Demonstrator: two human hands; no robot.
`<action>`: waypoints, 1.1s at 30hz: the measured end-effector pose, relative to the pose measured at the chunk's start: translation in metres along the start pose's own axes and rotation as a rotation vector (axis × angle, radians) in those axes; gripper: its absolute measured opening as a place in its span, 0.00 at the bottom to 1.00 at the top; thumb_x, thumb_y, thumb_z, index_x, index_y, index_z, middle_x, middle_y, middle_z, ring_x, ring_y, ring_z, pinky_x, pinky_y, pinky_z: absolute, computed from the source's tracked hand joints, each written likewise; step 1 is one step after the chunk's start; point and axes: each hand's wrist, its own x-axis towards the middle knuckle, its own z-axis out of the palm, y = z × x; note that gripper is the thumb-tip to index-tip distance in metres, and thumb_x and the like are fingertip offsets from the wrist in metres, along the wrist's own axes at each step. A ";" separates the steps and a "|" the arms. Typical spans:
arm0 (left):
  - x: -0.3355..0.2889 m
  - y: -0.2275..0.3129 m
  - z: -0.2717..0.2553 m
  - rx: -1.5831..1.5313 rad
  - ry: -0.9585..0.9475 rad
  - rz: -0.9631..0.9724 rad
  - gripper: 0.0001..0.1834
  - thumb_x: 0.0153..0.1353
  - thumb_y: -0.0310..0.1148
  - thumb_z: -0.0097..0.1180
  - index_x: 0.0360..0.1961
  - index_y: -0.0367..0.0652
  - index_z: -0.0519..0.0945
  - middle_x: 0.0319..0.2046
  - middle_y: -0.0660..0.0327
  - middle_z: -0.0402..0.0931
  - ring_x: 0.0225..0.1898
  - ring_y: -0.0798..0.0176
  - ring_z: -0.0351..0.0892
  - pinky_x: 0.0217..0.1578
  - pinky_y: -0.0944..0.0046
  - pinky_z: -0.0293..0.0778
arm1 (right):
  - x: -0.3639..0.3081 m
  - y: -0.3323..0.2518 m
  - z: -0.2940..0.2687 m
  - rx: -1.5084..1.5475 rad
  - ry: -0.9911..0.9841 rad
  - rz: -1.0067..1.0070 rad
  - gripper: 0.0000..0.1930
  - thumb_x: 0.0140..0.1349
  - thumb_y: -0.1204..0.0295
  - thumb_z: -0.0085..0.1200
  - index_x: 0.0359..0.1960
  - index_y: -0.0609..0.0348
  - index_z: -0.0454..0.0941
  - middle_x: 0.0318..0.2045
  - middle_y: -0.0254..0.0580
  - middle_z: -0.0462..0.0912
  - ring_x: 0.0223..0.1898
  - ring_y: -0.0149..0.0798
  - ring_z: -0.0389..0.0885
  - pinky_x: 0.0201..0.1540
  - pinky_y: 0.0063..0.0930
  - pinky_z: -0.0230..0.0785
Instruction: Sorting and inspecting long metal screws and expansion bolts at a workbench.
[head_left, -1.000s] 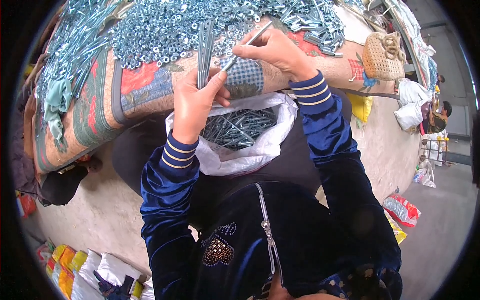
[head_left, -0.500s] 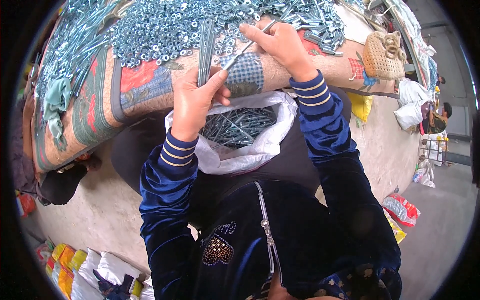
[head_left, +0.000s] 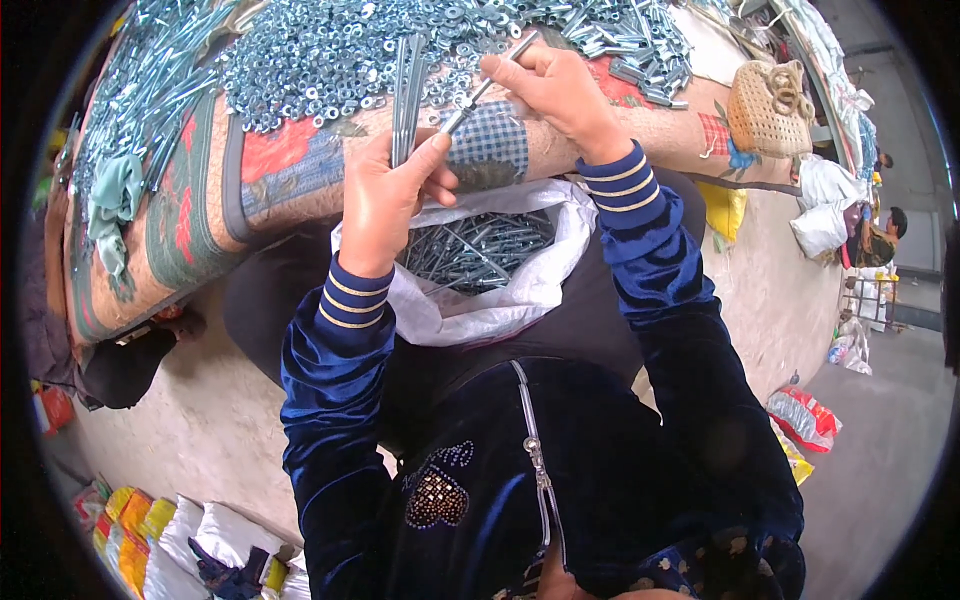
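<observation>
My left hand (head_left: 382,205) is closed around a bundle of long metal rods (head_left: 407,95) that stick up past the fingers. Between its thumb and finger it also pinches the near end of a slim metal bolt (head_left: 487,87), where a thicker sleeve (head_left: 455,121) shows. The bolt slants up to my right hand (head_left: 567,92), whose thumb and fingers are closed on its far part; a thicker tube-like end (head_left: 523,45) pokes out beyond them. Below both hands, a white woven bag (head_left: 545,302) sits open in my lap, holding many loose bolts (head_left: 478,250).
Past my hands, a fabric-covered table (head_left: 560,150) bears heaps of nuts and washers (head_left: 300,65), metal sleeves (head_left: 640,45) and long rods (head_left: 150,80). A woven basket (head_left: 768,110) stands right, a teal cloth (head_left: 115,195) left. Another person (head_left: 125,370) is at far left. Sacks (head_left: 225,535) lie on the floor.
The bolt's far end has shifted slightly left and up, with the right fingers turning a little. The rod bundle in my left hand has moved slightly left.
</observation>
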 end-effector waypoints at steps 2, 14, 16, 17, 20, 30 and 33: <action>0.003 0.005 0.003 0.008 -0.032 -0.039 0.11 0.60 0.32 0.59 0.37 0.33 0.77 0.20 0.60 0.77 0.17 0.69 0.76 0.18 0.74 0.68 | 0.004 0.023 0.014 0.414 0.070 -0.350 0.15 0.60 0.61 0.58 0.40 0.62 0.80 0.28 0.32 0.80 0.27 0.21 0.73 0.30 0.14 0.64; 0.001 0.005 -0.009 0.246 0.067 0.031 0.16 0.67 0.41 0.48 0.40 0.38 0.78 0.16 0.70 0.66 0.13 0.78 0.60 0.14 0.76 0.55 | -0.010 0.023 -0.005 0.055 -0.175 -0.448 0.17 0.54 0.62 0.63 0.34 0.67 0.80 0.25 0.40 0.82 0.28 0.26 0.77 0.31 0.22 0.70; 0.002 0.005 -0.009 0.175 0.017 -0.008 0.17 0.68 0.42 0.46 0.45 0.38 0.76 0.16 0.72 0.62 0.13 0.79 0.58 0.14 0.76 0.53 | 0.000 0.050 -0.027 -0.282 0.014 -0.271 0.21 0.54 0.59 0.61 0.38 0.68 0.78 0.27 0.48 0.83 0.29 0.35 0.81 0.35 0.28 0.72; 0.001 0.005 -0.008 0.147 -0.015 -0.040 0.17 0.68 0.42 0.45 0.47 0.38 0.75 0.17 0.72 0.62 0.14 0.79 0.57 0.13 0.77 0.51 | 0.011 0.067 -0.034 -0.458 0.255 -0.137 0.23 0.54 0.55 0.58 0.37 0.68 0.78 0.27 0.51 0.82 0.30 0.42 0.81 0.36 0.32 0.72; 0.003 -0.001 -0.008 0.093 -0.092 -0.091 0.18 0.69 0.41 0.44 0.50 0.38 0.73 0.18 0.72 0.61 0.14 0.79 0.57 0.12 0.78 0.50 | 0.040 0.107 -0.054 -0.639 0.714 0.064 0.27 0.53 0.47 0.53 0.29 0.65 0.78 0.30 0.60 0.81 0.34 0.56 0.81 0.37 0.42 0.73; 0.005 0.000 -0.009 -0.146 -0.057 -0.133 0.16 0.67 0.39 0.48 0.48 0.39 0.74 0.18 0.69 0.69 0.14 0.77 0.64 0.14 0.77 0.57 | 0.050 0.107 -0.042 -0.736 0.608 0.031 0.17 0.48 0.64 0.54 0.36 0.64 0.75 0.30 0.58 0.81 0.35 0.59 0.80 0.41 0.48 0.72; 0.003 0.005 -0.006 -0.129 -0.133 -0.161 0.15 0.67 0.38 0.49 0.48 0.39 0.75 0.19 0.68 0.72 0.14 0.78 0.65 0.14 0.78 0.58 | 0.034 0.098 -0.044 -0.164 0.465 -0.011 0.16 0.55 0.69 0.55 0.42 0.67 0.73 0.31 0.51 0.82 0.33 0.46 0.83 0.37 0.35 0.75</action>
